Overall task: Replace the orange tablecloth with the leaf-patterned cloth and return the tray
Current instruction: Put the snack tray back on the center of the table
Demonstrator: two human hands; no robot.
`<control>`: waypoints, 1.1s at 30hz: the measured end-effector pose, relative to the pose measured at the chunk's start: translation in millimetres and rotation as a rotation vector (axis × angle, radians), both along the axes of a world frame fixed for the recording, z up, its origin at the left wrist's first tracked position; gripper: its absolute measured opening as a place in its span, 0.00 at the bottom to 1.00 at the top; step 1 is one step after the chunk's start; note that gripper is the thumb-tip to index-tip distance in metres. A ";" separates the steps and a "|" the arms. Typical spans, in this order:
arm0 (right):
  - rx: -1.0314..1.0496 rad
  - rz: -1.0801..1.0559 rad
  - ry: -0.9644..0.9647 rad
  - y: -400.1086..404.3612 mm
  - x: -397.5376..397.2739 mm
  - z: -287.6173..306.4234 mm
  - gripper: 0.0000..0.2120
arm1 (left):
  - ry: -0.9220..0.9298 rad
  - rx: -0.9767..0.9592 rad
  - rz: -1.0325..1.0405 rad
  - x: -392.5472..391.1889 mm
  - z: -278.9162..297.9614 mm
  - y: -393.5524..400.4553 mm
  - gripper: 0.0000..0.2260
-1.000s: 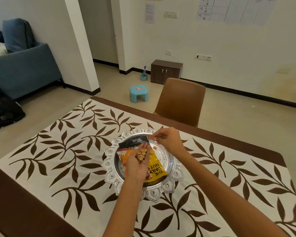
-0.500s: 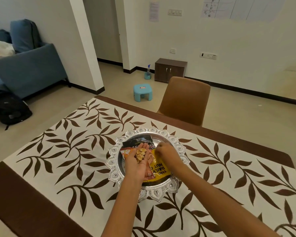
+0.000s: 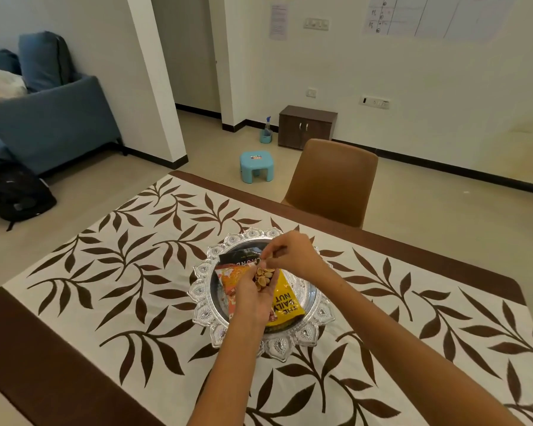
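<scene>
Head view of a tabletop covered by the leaf-patterned cloth (image 3: 111, 272), white with brown leaves and a brown border. The silver tray (image 3: 202, 292), with a scalloped ornamental rim, rests on the cloth near the middle of the tabletop. In the tray lie three snack packets: a black packet (image 3: 239, 256) at the far side, an orange packet (image 3: 231, 278) on the left, a yellow packet (image 3: 285, 302) on the right, overlapping one another. The left hand (image 3: 254, 298) is held palm up over the tray, cupped around a small heap of nut shells (image 3: 263, 278). The right hand (image 3: 291, 256) hangs just above the shells, fingertips pressed together in a pinch; whether they hold a shell cannot be told. Beyond the far edge stands a brown chair (image 3: 333, 179); farther off, a blue stool (image 3: 256, 166) on the floor
</scene>
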State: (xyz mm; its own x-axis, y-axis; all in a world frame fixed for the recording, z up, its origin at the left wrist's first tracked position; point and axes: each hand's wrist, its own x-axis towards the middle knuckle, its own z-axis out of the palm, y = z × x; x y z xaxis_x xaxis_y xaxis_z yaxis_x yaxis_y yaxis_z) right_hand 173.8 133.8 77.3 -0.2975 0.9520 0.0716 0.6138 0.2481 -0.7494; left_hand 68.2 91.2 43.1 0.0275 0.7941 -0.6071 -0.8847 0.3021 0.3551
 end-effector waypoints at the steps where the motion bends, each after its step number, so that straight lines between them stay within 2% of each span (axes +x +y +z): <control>1: 0.008 0.042 -0.032 -0.8 -0.5 1.3 0.05 | -0.007 -0.003 -0.002 0.7 0.0 0.8 0.07; 3: 0.027 0.069 -0.053 -1.2 1.3 3.4 0.05 | -0.032 0.010 -0.008 0.6 0.4 1.2 0.07; 6: 0.019 -0.011 0.052 0.9 10.0 5.2 0.06 | -0.086 0.056 -0.021 -2.8 0.7 0.0 0.10; 11: -0.187 0.078 0.281 -1.7 17.3 1.4 0.09 | -0.121 0.069 -0.026 -5.0 -1.8 -0.6 0.10; 14: -0.113 0.060 0.240 -0.5 17.6 -1.7 0.09 | -0.137 0.069 -0.033 -3.4 -1.7 -0.8 0.11; 16: -0.008 -0.081 0.226 3.3 23.8 -8.9 0.07 | -0.167 0.079 -0.050 -6.9 -3.3 -3.0 0.12; 18: 0.047 -0.217 0.132 8.2 34.9 -22.3 0.07 | -0.209 0.075 -0.043 -12.1 -3.8 -4.5 0.12; 19: 0.042 -0.213 0.002 8.6 39.1 -29.7 0.08 | -0.225 0.072 -0.031 -14.6 -3.6 -4.7 0.11; 21: -0.022 -0.075 -0.327 4.0 41.5 -46.5 0.13 | -0.237 0.069 -0.016 -18.1 -2.5 -3.9 0.11; 23: -0.008 0.065 -0.545 -2.7 38.2 -59.9 0.14 | -0.212 0.073 -0.017 -20.2 -1.3 -3.9 0.11; 33: 0.189 0.022 -0.689 -22.9 27.3 -70.9 0.10 | -0.146 0.058 -0.029 -14.3 -5.0 -7.3 0.10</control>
